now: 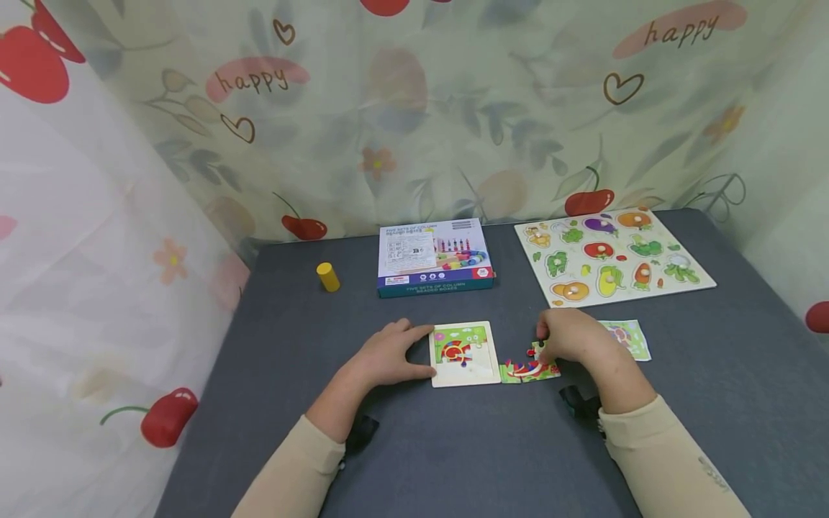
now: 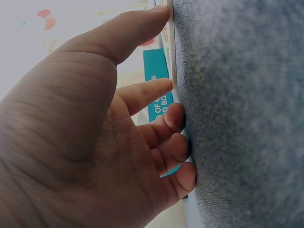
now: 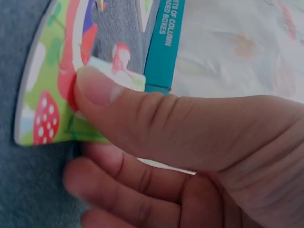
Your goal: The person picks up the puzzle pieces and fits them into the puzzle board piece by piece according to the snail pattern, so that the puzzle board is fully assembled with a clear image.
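Puzzle piece (image 3: 46, 114) partly behind right hand (image 3: 190, 142)

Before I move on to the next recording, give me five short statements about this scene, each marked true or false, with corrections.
1. The left hand touches the tray. True.
2. The tray is completely filled. False: part of it is bare.
3. The box is between the yellow cylinder and the vegetable board. True.
4. The yellow cylinder touches the box. False: they are apart.
5. The right hand touches a puzzle piece. True.
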The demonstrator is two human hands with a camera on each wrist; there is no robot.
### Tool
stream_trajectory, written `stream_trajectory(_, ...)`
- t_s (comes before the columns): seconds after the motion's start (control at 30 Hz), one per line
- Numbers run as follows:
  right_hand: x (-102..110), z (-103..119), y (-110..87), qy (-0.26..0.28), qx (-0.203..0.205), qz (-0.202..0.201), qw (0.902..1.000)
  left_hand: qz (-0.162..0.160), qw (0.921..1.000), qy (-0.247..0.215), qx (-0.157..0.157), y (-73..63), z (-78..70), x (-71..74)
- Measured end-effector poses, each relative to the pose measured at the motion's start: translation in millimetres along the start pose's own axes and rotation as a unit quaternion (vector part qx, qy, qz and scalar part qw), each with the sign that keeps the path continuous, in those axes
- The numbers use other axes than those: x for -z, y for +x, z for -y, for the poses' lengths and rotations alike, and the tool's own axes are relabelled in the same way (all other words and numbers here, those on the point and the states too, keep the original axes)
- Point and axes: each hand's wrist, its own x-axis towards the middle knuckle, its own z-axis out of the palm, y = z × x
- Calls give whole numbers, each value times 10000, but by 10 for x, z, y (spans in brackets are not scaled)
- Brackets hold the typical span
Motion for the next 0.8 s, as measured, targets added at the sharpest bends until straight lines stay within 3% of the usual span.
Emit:
stream_trajectory(0.27,56,-99,-11,639,265,115,9975,3,10000,-42,29,-17,-16,14)
stream_trajectory(0.8,24,-92,-16,422,299,347,9981,0,10000,-5,28,-9,-21,17)
